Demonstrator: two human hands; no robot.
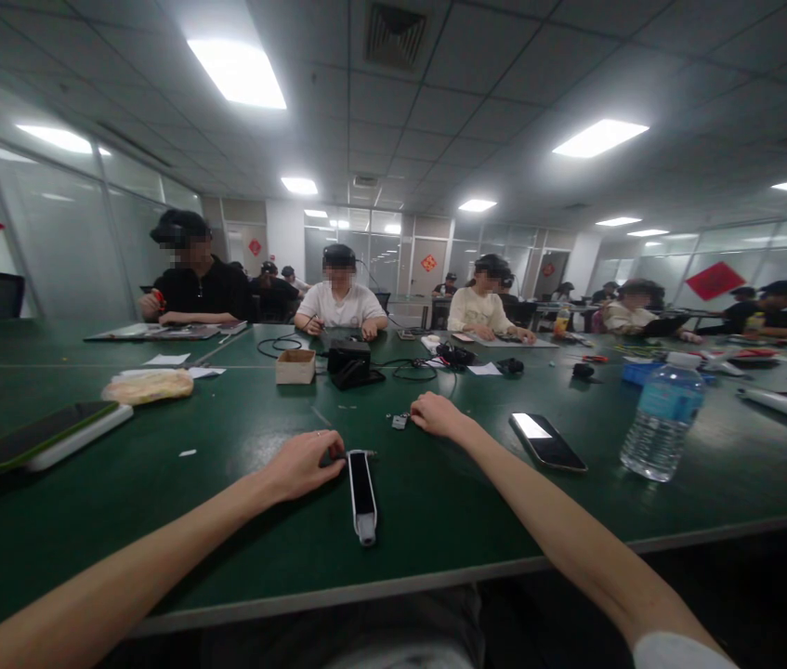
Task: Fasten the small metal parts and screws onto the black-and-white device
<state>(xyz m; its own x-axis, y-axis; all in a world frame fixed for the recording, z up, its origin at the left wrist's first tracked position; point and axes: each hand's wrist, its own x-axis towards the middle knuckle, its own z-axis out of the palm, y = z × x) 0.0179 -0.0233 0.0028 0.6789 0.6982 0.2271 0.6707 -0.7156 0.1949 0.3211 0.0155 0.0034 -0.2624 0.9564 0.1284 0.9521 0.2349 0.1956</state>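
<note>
My left hand (306, 465) rests on the green table with its fingers curled. Its fingertips are at the upper left edge of a slim white handheld device (363, 492) with a long dark panel, lying lengthwise toward me. Something dark shows between thumb and fingers, too small to name. Farther out, my right hand (439, 415) has its fingers bent together and lowered to the table, beside a few small metal parts (399, 422). What those fingers pinch, if anything, is hidden.
A phone (547, 441) and a water bottle (663, 418) stand to the right. Beyond my hands are a small open box (295, 366), a black device (351, 362) and cables. A plastic bag (148, 385) and a green-edged tablet (31, 437) lie left. People sit opposite.
</note>
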